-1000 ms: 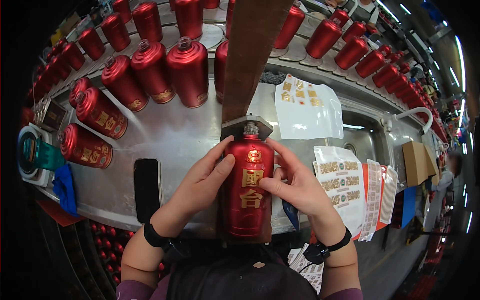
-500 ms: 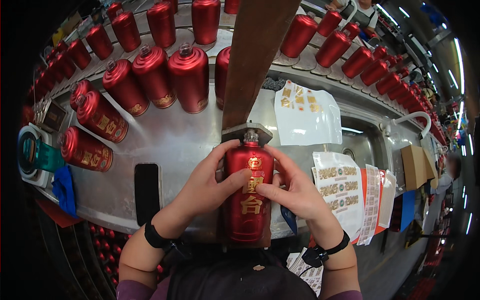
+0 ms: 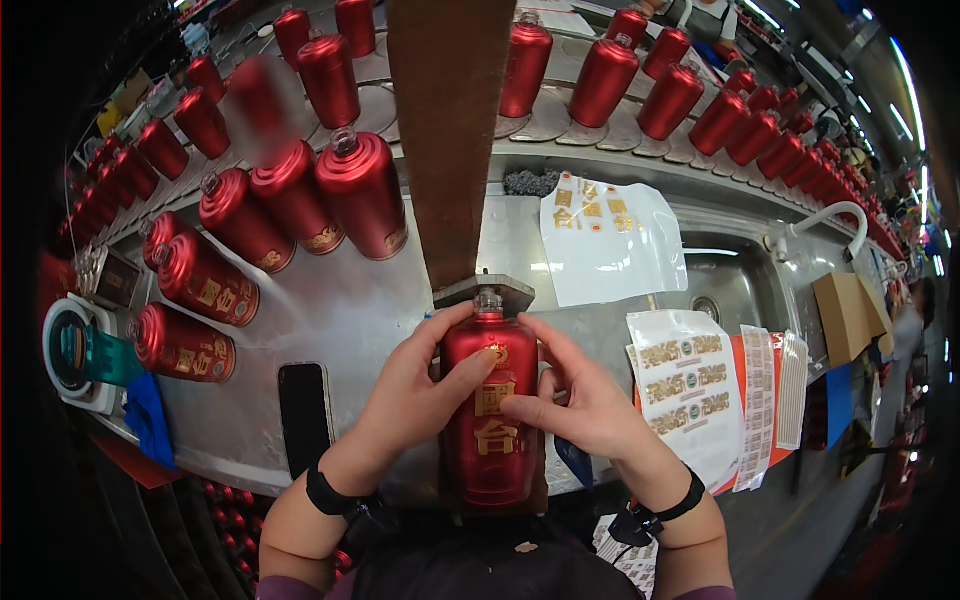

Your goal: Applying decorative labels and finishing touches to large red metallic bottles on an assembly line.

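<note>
Found red bottle (image 3: 487, 432) at near edge of metal counter (image 3: 235, 425), squarely before the body, between left hand (image 3: 420, 385) and right hand (image 3: 580, 410). Ran lengthwise straight away from the body: neck at far end, base toward the waist, decorated face turned up to the camera. Saw grip of both hands closed around the bottle, fingers along the two sides, thumbs laid over the front, the left near the upper emblem, the right at the edge of the upper character.

Noted neck just beside metal plate (image 3: 455, 292); could not tell whether touching. Beyond the plate, met brown post (image 3: 446, 150), hiding part of the far side. To the left, saw phone (image 3: 306, 420), screen dark, near the left forearm; farther out, blue cloth (image 3: 150, 430) and standing bottles (image 3: 362, 200). To the right, saw sticker sheets (image 3: 688, 375), with white sheet (image 3: 615, 270) farther off, then sink (image 3: 740, 290) and cardboard box (image 3: 848, 318). Along the far side, spotted rows of bottles (image 3: 605, 85) on round plates.

Logged the held bottle as glossy metallic red, round-shouldered, clear at the neck, with gold emblem above two large gold characters.
</note>
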`<state>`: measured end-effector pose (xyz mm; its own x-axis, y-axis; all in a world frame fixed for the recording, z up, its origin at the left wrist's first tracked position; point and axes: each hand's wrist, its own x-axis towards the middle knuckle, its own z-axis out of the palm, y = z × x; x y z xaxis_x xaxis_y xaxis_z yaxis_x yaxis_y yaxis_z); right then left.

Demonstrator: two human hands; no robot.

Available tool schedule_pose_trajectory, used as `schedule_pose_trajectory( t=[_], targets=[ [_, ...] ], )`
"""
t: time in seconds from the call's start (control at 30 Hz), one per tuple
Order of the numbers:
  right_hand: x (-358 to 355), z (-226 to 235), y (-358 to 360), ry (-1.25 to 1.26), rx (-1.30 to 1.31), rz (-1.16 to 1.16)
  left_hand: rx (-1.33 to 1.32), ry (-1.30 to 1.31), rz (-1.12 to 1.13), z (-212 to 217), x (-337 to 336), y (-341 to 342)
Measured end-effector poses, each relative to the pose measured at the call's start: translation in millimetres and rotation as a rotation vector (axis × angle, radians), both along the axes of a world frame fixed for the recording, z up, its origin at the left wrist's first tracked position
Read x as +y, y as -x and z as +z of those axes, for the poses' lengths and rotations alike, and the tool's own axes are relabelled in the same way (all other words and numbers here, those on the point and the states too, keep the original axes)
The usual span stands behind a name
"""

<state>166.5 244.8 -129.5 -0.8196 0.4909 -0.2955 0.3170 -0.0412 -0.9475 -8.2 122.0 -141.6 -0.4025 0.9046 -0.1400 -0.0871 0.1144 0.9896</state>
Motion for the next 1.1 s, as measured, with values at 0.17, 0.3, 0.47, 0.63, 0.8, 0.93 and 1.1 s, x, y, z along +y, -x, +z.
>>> schedule_pose_trajectory(
  t=[0.17,0.3,0.47,0.63,0.8,0.93,1.1],
  targets=[
    [1.0,3.0,0.2,0.022,-0.003,0.002,-0.029,-0.010,-0.014,0.3,2.0,2.2],
    [2.4,14.9,2.5,-0.002,-0.124,0.048,-0.112,0.049,-0.027,8.5,8.3,1.6],
    [1.5,8.1,0.5,-0.019,-0.062,0.035,-0.147,0.028,-0.043,8.2,10.0,3.0],
    [2.0,7.7,0.4,-0.021,-0.101,0.048,-0.173,0.036,-0.034,4.1,8.4,3.2],
    [2.5,-0.3,0.4,-0.076,-0.024,0.045,-0.170,0.041,-0.040,4.2,7.5,3.6],
    [2.1,2.2,1.6,-0.072,-0.016,0.037,-0.325,-0.006,-0.023,6.8,8.8,6.2],
    [3.2,8.1,3.5,-0.037,-0.104,0.055,-0.327,-0.006,-0.027,4.1,7.9,9.2]
  ],
)
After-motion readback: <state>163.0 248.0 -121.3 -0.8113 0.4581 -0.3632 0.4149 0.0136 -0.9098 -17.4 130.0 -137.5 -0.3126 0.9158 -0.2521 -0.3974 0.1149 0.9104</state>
